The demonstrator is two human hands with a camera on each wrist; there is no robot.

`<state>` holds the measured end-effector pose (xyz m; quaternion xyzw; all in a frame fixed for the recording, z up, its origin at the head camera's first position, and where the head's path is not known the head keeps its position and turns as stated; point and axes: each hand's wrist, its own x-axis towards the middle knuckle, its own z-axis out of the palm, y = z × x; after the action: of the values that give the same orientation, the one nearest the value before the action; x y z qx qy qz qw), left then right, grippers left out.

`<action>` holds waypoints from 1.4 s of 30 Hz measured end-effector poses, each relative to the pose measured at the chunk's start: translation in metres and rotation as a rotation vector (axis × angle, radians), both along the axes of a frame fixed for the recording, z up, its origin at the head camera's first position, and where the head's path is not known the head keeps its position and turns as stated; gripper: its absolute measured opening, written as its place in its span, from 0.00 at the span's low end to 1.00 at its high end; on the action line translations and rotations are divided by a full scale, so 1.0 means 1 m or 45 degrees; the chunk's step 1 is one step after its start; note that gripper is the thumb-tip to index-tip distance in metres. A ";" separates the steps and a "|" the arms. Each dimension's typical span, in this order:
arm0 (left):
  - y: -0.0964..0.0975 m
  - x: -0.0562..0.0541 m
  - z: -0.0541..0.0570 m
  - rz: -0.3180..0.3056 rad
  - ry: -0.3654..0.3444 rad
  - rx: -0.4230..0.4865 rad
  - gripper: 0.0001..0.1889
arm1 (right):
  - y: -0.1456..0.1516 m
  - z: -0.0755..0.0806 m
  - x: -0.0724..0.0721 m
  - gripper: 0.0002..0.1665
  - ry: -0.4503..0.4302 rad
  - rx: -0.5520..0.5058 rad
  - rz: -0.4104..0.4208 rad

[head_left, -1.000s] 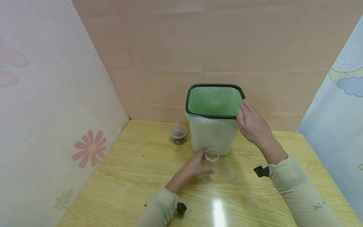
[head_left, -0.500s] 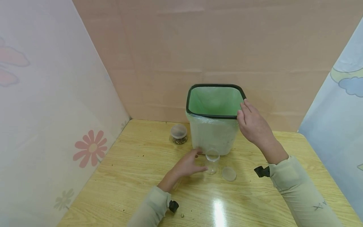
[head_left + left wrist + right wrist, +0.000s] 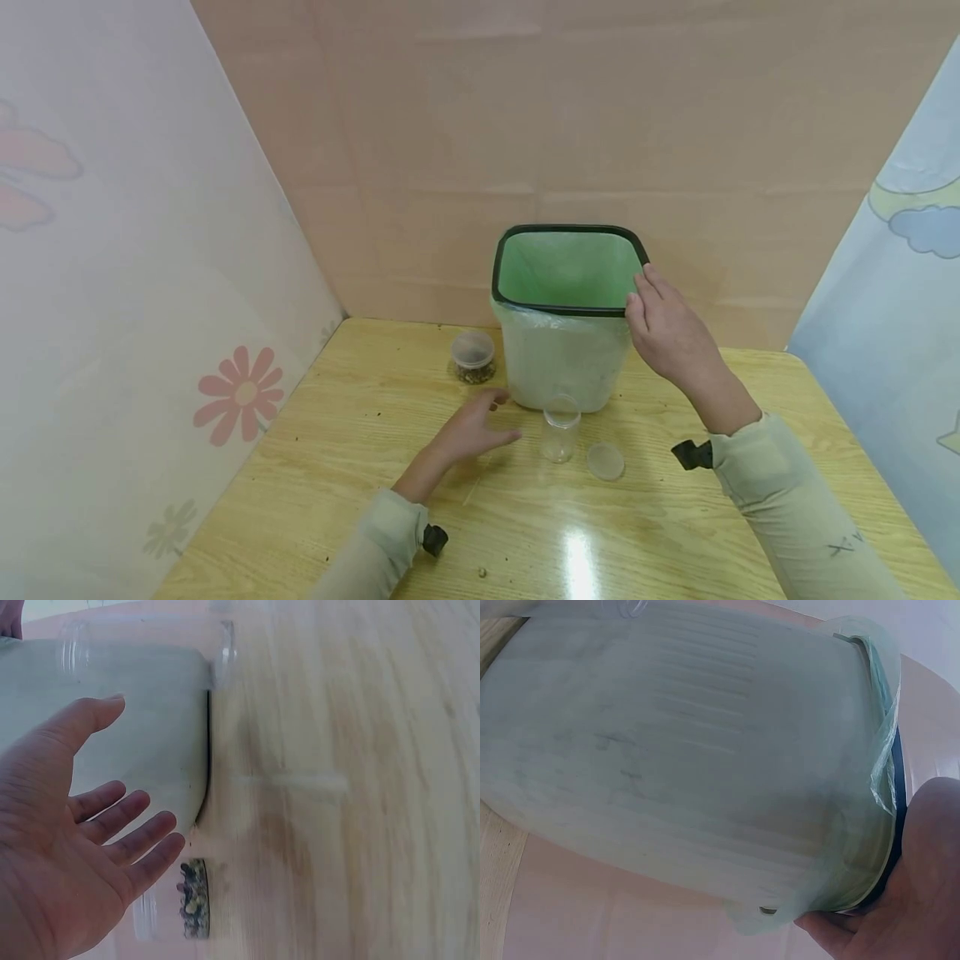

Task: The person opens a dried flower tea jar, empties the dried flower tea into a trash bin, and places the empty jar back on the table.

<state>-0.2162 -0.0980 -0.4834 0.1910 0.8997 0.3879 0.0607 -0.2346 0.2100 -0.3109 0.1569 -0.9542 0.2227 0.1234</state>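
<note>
My left hand (image 3: 468,432) hovers over the table with its fingers apart and nothing in them; the left wrist view shows its palm and loosely bent fingers (image 3: 142,844). To its right stands a clear plastic jar (image 3: 559,437), uncapped and upright. A round translucent lid (image 3: 605,461) lies beside the jar. With my right hand (image 3: 675,329) I grip the black rim of a trash bin (image 3: 562,358) at its front right corner. The bin is lined with a thin green bag (image 3: 885,761). Behind my left hand sits a short clear jar (image 3: 473,357) with dark mixed bits at its bottom.
The wooden table (image 3: 360,433) has small crumbs here and there, including a pale bit (image 3: 482,572) near the front. A thin translucent strip (image 3: 292,782) lies near my left hand. A brown papered wall (image 3: 435,167) rises right behind the bin.
My left hand has let go of the clear plastic jar and drawn back to the left, leaving it standing in front of the bin. My right hand stays on the rim.
</note>
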 end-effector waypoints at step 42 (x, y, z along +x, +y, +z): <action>-0.047 -0.059 -0.008 0.477 0.155 0.204 0.44 | 0.006 0.002 -0.004 0.40 -0.014 0.030 -0.012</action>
<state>-0.2755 -0.1450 -0.4915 0.0479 0.8877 0.4505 -0.0824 -0.2387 0.2164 -0.3088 0.1527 -0.9582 0.2115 0.1172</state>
